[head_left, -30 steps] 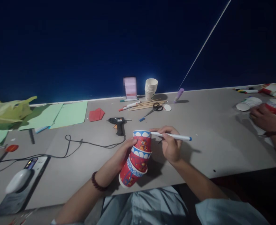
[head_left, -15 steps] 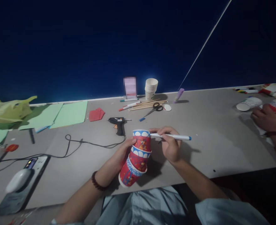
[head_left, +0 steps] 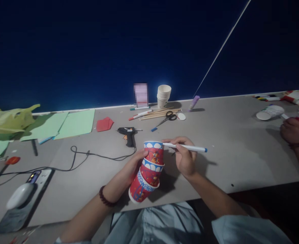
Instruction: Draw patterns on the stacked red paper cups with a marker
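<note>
My left hand point(head_left: 137, 158) is closed around the left side of a tilted stack of three red paper cups point(head_left: 149, 177) with blue and white patterned rims. Held in my right hand point(head_left: 184, 156) is a white marker point(head_left: 190, 147) with a blue end; its tip meets the right side of the top cup's rim. A black glue gun point(head_left: 129, 133) lies on the table beyond the cups, its cord running left. A blue marker cap point(head_left: 154, 129) rests near the black-handled scissors point(head_left: 168, 117).
Behind are a stack of white paper cups point(head_left: 163, 96), wooden sticks point(head_left: 154, 116) and a purple glue stick point(head_left: 194, 103). Green sheets point(head_left: 75, 124) and red paper point(head_left: 104, 124) lie left. A power strip point(head_left: 17, 206) stands front left. Another person's hand point(head_left: 295, 130) is at right.
My hands, the cups and the marker stay almost in place. At the right, the other person's hand has shifted further right, away from the white cup lying there.
</note>
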Tool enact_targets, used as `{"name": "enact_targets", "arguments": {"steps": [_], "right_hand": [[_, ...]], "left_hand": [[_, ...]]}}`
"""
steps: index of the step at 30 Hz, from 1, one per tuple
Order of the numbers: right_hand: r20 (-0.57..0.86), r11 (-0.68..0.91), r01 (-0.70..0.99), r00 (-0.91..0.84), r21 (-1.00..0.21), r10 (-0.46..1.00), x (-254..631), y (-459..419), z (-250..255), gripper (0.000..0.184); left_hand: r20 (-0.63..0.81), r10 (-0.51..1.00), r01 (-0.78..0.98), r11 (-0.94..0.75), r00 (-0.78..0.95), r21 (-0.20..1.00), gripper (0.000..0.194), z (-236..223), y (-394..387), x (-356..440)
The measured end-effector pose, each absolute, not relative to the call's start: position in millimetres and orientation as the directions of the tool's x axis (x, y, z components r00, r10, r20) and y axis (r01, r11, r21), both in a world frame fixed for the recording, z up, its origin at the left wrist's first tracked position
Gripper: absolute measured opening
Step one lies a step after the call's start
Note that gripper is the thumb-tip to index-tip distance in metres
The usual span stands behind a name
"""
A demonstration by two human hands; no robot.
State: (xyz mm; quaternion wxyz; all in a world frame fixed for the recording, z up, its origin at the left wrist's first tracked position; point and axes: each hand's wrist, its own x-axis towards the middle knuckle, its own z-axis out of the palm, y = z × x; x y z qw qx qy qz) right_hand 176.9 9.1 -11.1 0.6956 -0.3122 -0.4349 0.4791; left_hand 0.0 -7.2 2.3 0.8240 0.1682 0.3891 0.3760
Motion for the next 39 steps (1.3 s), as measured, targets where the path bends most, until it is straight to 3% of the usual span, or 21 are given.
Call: {"name": "enact_targets", "arguments": {"steps": [10,39], "right_hand": [[0.342,0.369,-0.314,0.138,-0.875,0.929,178,8,-12,0.011],[0.318,0.338,-0.367,0.116,-0.867,0.941,179,8,-11,0.012]], "left_hand": [[-0.527,0.753,-0.502,0.657,0.395,0.562,0.055,5,-6,2],[-0.556,0.719,-0.512,0.691,0.417,0.510,0.043,-1,-6,-1]]}}
